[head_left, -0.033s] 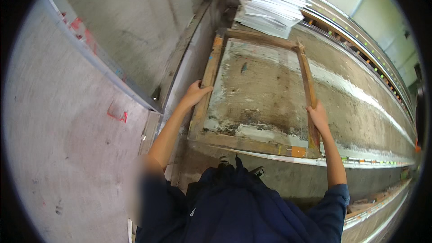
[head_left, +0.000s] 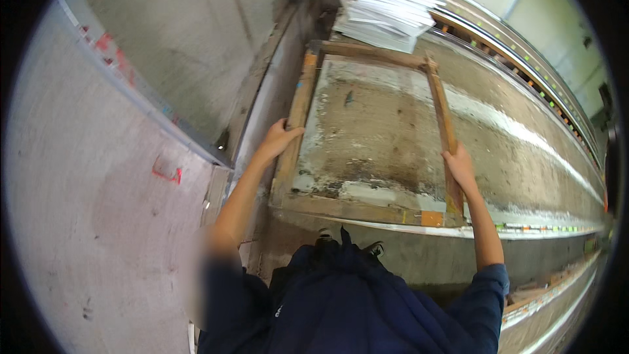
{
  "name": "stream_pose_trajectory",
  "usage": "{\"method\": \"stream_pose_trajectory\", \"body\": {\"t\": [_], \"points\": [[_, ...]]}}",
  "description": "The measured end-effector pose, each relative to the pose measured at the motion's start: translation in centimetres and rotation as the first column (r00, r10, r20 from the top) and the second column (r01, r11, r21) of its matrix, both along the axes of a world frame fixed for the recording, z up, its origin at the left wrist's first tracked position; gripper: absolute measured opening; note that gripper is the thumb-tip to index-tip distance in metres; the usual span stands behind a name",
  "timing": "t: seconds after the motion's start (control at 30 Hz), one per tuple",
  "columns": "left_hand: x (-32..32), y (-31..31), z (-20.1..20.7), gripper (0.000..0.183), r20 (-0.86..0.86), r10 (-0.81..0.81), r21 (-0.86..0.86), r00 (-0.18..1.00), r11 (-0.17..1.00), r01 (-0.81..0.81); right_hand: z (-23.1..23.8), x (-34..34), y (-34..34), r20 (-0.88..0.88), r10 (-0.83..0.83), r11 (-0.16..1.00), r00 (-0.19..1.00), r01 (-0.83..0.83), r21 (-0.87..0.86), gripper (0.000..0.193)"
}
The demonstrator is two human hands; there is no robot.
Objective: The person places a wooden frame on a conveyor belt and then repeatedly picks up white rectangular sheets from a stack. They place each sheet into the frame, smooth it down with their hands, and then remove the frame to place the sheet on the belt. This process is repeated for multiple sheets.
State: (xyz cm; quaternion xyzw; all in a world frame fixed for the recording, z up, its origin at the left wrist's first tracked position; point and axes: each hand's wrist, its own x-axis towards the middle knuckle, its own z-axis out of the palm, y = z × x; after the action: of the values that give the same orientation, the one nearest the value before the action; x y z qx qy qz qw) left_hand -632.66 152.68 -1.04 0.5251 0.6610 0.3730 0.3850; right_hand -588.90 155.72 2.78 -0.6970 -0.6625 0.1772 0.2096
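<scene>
A large rectangular wooden frame [head_left: 347,210], worn and stained, lies over the near left end of a long work table. Orange tape marks its near right corner. Through its middle the stained tabletop shows; whether a mesh spans it I cannot tell. My left hand [head_left: 279,137] is closed on the left rail, thumb on top and the other fingers partly hidden. On the opposite side my right hand [head_left: 460,165] grips the right rail at about the same height.
A tall stack of white flat panels [head_left: 390,6] stands just beyond the frame. The long table [head_left: 524,167], streaked with white, runs off to the right, with a rail [head_left: 511,46] along its far side. To the left are a smudged pale surface [head_left: 111,223] and a metal edge [head_left: 147,108].
The whole scene has shifted slightly left and up in the view. Both hands keep the same hold on the frame, which shows no clear movement over the table.
</scene>
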Motion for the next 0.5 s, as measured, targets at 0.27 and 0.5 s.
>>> {"method": "stream_pose_trajectory", "body": {"t": [0.27,0.5], "points": [[1.3,-0.3,2.1,0.057,0.566,0.076,-0.018,0.821,0.997,-0.079,0.5,0.6,-0.6,-0.083,-0.037,0.979,0.996,0.052,0.199,0.045],[1.9,-1.0,4.1,0.045,0.594,-0.012,0.085,0.804,0.995,-0.048,3.4,-0.1,-1.6,-0.117,-0.017,0.957,0.993,0.05,0.287,0.05]]}}
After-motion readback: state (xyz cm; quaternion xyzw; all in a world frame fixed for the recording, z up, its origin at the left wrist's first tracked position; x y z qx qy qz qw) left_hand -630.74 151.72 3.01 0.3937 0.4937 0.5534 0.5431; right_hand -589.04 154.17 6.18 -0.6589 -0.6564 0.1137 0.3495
